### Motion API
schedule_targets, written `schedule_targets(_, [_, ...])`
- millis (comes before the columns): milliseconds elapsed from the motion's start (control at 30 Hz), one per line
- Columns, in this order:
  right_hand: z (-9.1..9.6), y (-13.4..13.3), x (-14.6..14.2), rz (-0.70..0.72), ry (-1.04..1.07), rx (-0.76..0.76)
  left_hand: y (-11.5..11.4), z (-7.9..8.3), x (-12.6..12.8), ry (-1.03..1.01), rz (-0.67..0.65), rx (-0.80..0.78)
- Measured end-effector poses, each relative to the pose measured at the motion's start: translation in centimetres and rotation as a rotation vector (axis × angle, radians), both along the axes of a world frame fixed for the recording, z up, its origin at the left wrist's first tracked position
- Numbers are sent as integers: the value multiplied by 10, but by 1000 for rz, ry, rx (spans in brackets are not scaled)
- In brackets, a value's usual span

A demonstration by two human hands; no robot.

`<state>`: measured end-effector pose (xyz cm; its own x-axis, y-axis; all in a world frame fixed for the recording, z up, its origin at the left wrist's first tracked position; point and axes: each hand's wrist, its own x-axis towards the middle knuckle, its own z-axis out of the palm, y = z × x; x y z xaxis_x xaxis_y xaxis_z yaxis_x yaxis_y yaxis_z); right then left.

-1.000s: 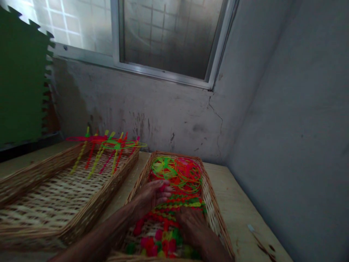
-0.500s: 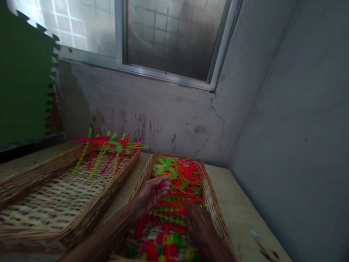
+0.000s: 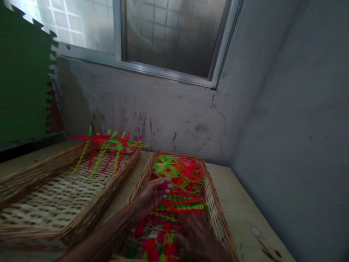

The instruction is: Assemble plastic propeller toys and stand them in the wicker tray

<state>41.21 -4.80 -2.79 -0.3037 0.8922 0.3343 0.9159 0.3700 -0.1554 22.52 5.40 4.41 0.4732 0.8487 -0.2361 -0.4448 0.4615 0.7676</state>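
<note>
My left hand point(image 3: 149, 196) hovers over the middle of a wicker basket point(image 3: 216, 203). Its fingers are curled around a small pink plastic piece point(image 3: 164, 186). Palm down, my right hand point(image 3: 199, 234) is low in the same basket, beside the small coloured plastic pieces point(image 3: 152, 249); its fingertips are smeared and partly hidden, so what it grips does not show. Twisted plastic sticks point(image 3: 182, 207) in red, green and yellow lie across the basket between the hands. Behind them rest thin-ringed spinner discs, a yellow-green one point(image 3: 166, 166) and a pink-red one point(image 3: 191, 170).
To the left stands a second wicker basket point(image 3: 100, 200), with several assembled twisted-stick spinners point(image 3: 118, 145) propped at its far end. Both baskets sit on a wooden tabletop point(image 3: 240, 196) against the wall. A green foam mat point(image 3: 24, 80) stands at far left.
My right hand has drawn back from the twisted sticks toward the small pieces at the near end. My left hand stays nearly in place, still holding the pink piece.
</note>
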Motion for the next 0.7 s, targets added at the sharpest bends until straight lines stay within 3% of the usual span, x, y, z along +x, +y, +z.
schedule_targets(167, [14, -7, -7, -40, 202, -416, -3, 3, 1, 11, -24, -24])
schedule_targets(233, [17, -3, -10, -55, 279, -475, -4, 6, 1, 16, -28, -33])
schedule_targets(467, [41, 8, -12, -121, 500, -388, -10, 10, 2, 12, -35, -22])
schedule_targets(700, [58, 5, -22, -134, 827, -304, -10, -4, 3, 39, -102, 98])
